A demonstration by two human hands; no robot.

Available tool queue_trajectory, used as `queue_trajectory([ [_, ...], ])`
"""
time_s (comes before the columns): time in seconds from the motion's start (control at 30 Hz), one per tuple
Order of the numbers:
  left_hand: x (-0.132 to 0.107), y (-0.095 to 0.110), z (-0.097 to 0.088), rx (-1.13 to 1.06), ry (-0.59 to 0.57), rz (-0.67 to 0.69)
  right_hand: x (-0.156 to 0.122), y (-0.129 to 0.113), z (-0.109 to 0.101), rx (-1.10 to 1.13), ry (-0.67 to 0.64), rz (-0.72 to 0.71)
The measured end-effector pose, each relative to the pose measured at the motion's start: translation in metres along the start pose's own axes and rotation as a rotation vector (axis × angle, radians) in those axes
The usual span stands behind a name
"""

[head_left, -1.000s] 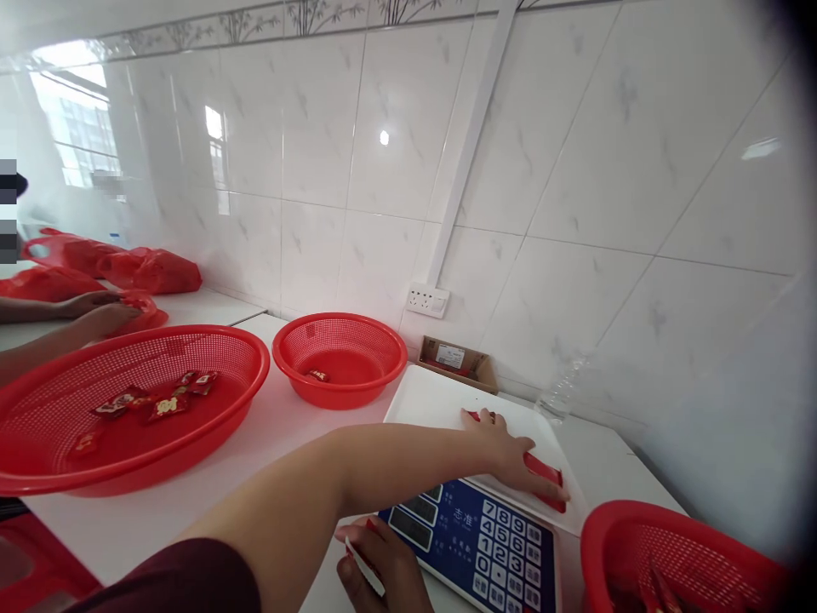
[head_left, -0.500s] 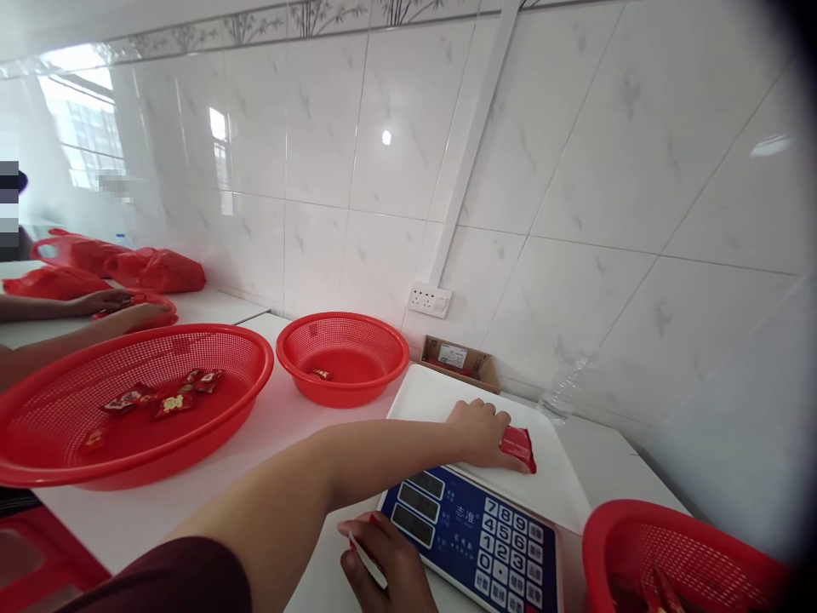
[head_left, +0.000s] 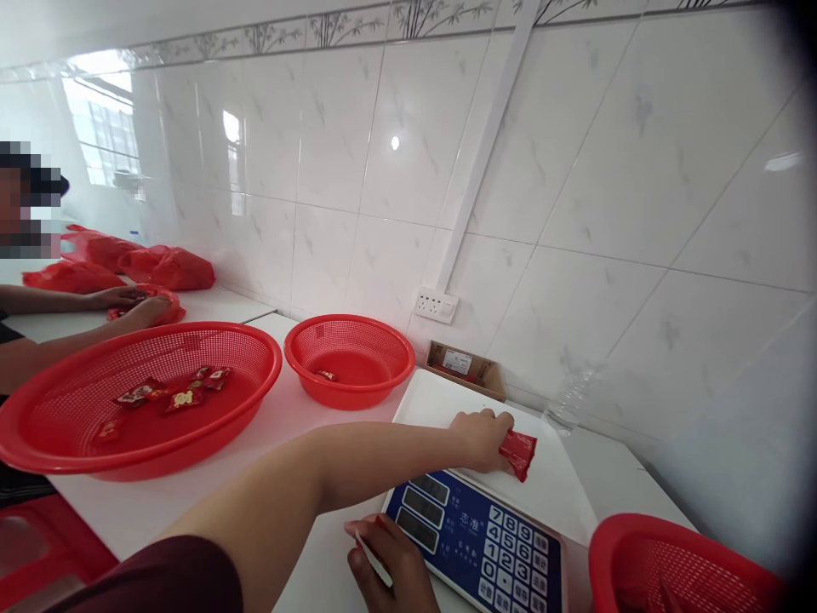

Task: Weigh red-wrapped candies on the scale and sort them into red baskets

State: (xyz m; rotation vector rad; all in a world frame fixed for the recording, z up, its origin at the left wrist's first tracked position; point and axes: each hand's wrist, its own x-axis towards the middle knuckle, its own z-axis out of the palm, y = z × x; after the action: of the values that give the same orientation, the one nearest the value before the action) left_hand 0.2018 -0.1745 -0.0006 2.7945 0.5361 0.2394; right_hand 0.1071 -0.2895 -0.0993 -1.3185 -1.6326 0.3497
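Note:
From the lower left, my left arm reaches across to the white pan (head_left: pixel 440 393) of a digital scale. My left hand (head_left: pixel 483 440) is closed over the pan, with a small red packet (head_left: pixel 520 454) sticking out past its fingers. Whether the packet touches the pan, I cannot tell. Below the blue scale panel (head_left: pixel 472 532) with its number keys and displays, my right hand (head_left: pixel 399 566) is pinched on a thin red-and-white packet (head_left: pixel 372 553), seen nearly edge-on and mostly hidden by the fingers.
A large red basket (head_left: pixel 255 409) with several packets stands at left, a smaller red basket (head_left: pixel 351 393) behind it. Another red basket (head_left: pixel 613 562) is at lower right. A cardboard box (head_left: pixel 491 379) sits by the wall. A co-worker's hands (head_left: pixel 150 308) handle a red bag at far left.
The whole view has shifted slightly, showing more of the co-worker at left. The packet in my left hand has tilted a little. My right hand stays beside the scale panel.

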Motion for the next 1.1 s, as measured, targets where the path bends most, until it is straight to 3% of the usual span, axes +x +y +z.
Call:
queue_trajectory([
  [0.13, -0.009, -0.005, 0.002, -0.056, 0.056, 0.046, 0.000, 0.001, 0.001, 0.027, -0.006, 0.011],
  [0.27, -0.017, -0.026, -0.017, -0.117, 0.191, -0.015, -0.001, -0.002, 0.000, 0.015, 0.019, 0.019],
  [0.5, -0.036, -0.106, -0.082, -0.130, 0.367, -0.297, -0.001, 0.001, 0.000, 0.020, -0.045, -0.004],
  [0.63, -0.063, -0.154, -0.099, -0.154, 0.336, -0.450, -0.002, 0.004, 0.003, 0.017, -0.026, -0.017],
  [0.73, -0.082, -0.175, -0.105, -0.190, 0.285, -0.517, -0.003, 0.005, 0.003, 0.047, -0.027, -0.007],
  [0.83, -0.092, -0.173, -0.112, -0.235, 0.319, -0.504, -0.003, 0.005, 0.003, 0.085, -0.035, 0.002],
  [0.97, -0.099, -0.134, -0.114, -0.330, 0.470, -0.364, -0.001, 0.002, 0.001, 0.075, -0.025, 0.025],
  [1.03, -0.107, -0.108, -0.103, -0.408, 0.573, -0.274, 0.000, -0.002, 0.000, 0.043, -0.020, 0.034],
  [1.1, -0.121, -0.087, -0.081, -0.651, 0.778, -0.091, 0.001, -0.006, -0.002, 0.012, 0.023, 0.028],
])
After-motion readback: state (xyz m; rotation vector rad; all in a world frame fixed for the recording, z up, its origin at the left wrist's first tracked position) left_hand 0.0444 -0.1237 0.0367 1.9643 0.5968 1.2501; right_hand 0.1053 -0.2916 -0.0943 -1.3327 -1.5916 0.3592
